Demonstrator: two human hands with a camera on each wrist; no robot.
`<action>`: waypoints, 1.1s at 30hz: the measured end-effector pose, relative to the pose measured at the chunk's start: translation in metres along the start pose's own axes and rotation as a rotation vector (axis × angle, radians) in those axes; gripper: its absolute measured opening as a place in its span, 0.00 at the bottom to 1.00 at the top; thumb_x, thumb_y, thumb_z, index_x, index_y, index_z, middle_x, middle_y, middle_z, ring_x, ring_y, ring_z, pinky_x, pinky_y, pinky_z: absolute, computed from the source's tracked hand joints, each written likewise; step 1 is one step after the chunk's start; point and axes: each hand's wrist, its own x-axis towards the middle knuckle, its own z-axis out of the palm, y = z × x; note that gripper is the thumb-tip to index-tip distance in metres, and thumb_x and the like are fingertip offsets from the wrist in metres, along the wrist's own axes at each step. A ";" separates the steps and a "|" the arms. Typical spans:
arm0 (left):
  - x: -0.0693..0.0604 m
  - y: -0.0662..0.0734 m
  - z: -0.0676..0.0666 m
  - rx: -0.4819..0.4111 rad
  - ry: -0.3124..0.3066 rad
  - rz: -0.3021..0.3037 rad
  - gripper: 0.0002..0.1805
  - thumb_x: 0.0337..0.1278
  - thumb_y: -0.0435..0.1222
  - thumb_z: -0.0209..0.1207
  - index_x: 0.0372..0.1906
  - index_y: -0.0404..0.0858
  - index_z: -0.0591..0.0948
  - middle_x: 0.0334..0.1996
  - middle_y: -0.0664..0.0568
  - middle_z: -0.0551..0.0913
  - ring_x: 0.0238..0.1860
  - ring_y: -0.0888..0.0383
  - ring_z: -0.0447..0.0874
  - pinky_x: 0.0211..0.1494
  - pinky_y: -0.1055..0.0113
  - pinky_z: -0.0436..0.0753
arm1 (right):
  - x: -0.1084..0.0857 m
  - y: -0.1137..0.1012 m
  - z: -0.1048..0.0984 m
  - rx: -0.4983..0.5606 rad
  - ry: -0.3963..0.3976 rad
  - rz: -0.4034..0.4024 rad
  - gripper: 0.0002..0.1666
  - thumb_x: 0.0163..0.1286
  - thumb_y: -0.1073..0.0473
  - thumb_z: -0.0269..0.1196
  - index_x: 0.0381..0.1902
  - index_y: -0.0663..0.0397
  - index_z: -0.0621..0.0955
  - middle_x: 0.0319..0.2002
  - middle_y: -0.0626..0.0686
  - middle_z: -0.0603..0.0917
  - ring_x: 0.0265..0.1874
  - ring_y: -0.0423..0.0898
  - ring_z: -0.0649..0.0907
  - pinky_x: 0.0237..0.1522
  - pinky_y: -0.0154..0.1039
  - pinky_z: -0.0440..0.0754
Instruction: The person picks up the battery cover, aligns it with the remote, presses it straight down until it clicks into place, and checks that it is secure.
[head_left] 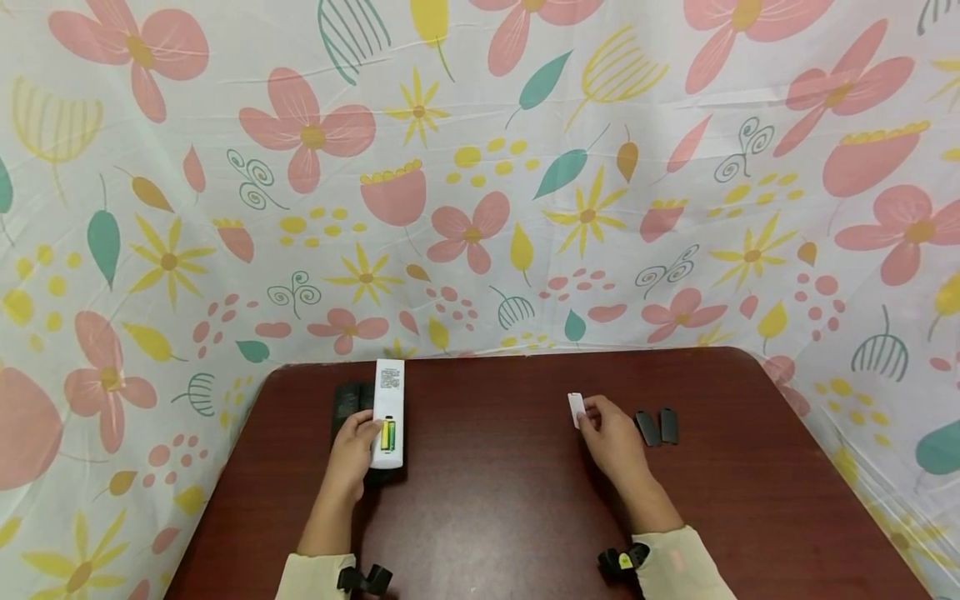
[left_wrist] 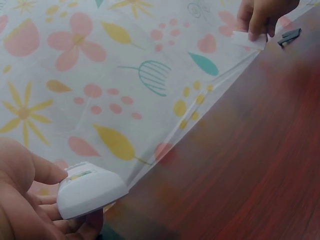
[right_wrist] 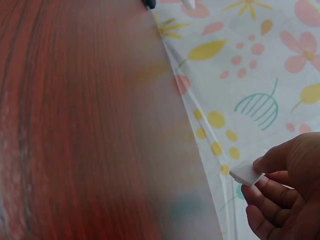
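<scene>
A dark reddish-brown table (head_left: 487, 517) with wood grain, rounded far corners and a soft patch of glare toward its near middle fills the lower scene. Behind it and along both sides hangs a white cloth (head_left: 480, 108), lightly creased, with a floral print in pink, yellow and teal. Two slim dark pieces (head_left: 669, 426) lie side by side at right; black objects (head_left: 347, 402) lie at left.

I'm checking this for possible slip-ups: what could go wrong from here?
The remote has no cover over its batteries, which might fall out if the left hand tips it. The white cover is small and held by the right hand's fingers and thumb, so it might slip. The dark covers lie near that hand and might get knocked.
</scene>
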 end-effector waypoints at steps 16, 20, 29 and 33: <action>-0.004 0.000 0.027 -0.043 -0.038 0.048 0.26 0.77 0.37 0.48 0.72 0.31 0.65 0.65 0.33 0.75 0.54 0.52 0.78 0.50 0.68 0.76 | -0.002 -0.016 0.008 0.068 0.002 -0.020 0.12 0.69 0.59 0.66 0.48 0.57 0.81 0.39 0.56 0.87 0.36 0.49 0.83 0.40 0.44 0.79; -0.006 0.000 0.034 -0.055 -0.058 0.060 0.26 0.77 0.36 0.48 0.73 0.31 0.65 0.64 0.32 0.76 0.54 0.53 0.78 0.51 0.68 0.76 | -0.002 -0.019 0.009 0.076 0.006 -0.027 0.12 0.68 0.59 0.67 0.47 0.57 0.81 0.39 0.56 0.87 0.36 0.49 0.83 0.41 0.44 0.80; -0.008 -0.002 0.047 -0.066 -0.087 0.073 0.25 0.77 0.36 0.47 0.72 0.31 0.65 0.64 0.34 0.76 0.57 0.51 0.77 0.52 0.67 0.75 | -0.002 -0.025 0.012 0.084 0.027 -0.052 0.11 0.67 0.61 0.68 0.46 0.57 0.81 0.37 0.56 0.87 0.35 0.48 0.84 0.40 0.42 0.81; -0.009 -0.002 0.052 -0.087 -0.108 0.078 0.25 0.76 0.35 0.48 0.73 0.31 0.64 0.65 0.34 0.75 0.56 0.51 0.77 0.51 0.67 0.76 | -0.002 -0.028 0.013 0.102 0.025 -0.066 0.11 0.66 0.63 0.69 0.45 0.57 0.81 0.37 0.55 0.87 0.35 0.47 0.85 0.40 0.40 0.82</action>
